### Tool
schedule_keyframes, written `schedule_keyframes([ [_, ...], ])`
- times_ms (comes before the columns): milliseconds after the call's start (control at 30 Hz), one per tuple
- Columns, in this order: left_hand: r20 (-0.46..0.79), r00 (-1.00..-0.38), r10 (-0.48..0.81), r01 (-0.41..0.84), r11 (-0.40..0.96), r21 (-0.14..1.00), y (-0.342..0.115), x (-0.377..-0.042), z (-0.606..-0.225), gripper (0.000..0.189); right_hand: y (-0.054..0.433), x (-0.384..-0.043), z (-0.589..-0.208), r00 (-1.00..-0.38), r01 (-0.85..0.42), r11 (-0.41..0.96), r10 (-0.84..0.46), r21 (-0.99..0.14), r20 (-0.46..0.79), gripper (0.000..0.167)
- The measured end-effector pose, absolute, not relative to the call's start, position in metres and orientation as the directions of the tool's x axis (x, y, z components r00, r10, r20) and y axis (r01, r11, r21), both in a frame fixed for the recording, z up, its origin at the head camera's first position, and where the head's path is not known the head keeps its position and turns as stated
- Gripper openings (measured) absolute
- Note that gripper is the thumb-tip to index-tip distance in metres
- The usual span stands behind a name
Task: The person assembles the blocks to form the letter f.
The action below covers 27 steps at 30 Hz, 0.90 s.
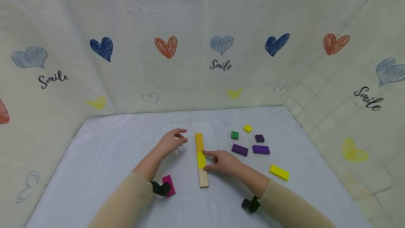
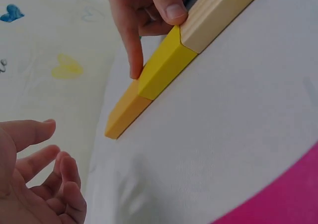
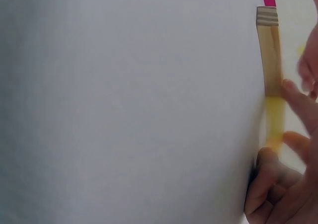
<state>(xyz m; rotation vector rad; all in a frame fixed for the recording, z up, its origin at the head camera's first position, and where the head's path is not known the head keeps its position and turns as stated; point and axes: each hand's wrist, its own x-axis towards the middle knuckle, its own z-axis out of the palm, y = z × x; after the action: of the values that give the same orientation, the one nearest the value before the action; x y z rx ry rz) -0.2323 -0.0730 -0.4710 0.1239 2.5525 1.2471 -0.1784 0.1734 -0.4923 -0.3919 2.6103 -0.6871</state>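
An orange block [image 1: 199, 141], a yellow block [image 1: 201, 160] and a plain wooden block [image 1: 203, 178] lie end to end in one straight row on the white cloth. My right hand [image 1: 224, 163] spans the middle yellow block, index fingertip at its orange end and thumb [image 2: 174, 11] at its wooden end. The other fingers of that hand are curled under. Left of the row, my left hand [image 1: 171, 141] hovers with fingers loosely bent and nothing in them. Under my left wrist camera, a pink block [image 1: 171, 187] is partly covered.
To the right lie two long purple blocks [image 1: 240, 150], a short dark purple block [image 1: 259, 138], a green block [image 1: 235, 135] and a small yellow block [image 1: 248, 128]. Nearer my right forearm sits a longer yellow block [image 1: 280, 172]. A heart-printed curtain [image 1: 190, 80] borders the table.
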Motion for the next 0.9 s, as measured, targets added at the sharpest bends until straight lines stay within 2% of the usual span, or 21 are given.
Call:
schedule_keyframes([
  [433, -0.201, -0.963, 0.179, -0.051, 0.611, 0.790, -0.126, -0.174, -0.457, 0.044, 0.174, -0.177, -0.491, -0.878, -0.176, 0.834, -0.373, -0.523, -0.300, 0.070],
  [700, -0.241, -0.959, 0.152, -0.110, 0.585, 0.804, -0.144, -0.139, -0.470, 0.041, 0.174, -0.177, -0.490, -0.879, -0.177, 0.835, -0.372, -0.520, -0.299, 0.070],
  [900, -0.268, -0.945, 0.187, -0.101, 0.613, 0.784, -0.148, -0.121, -0.481, 0.040, 0.174, -0.177, -0.490, -0.876, -0.183, 0.829, -0.381, -0.528, -0.294, 0.070],
])
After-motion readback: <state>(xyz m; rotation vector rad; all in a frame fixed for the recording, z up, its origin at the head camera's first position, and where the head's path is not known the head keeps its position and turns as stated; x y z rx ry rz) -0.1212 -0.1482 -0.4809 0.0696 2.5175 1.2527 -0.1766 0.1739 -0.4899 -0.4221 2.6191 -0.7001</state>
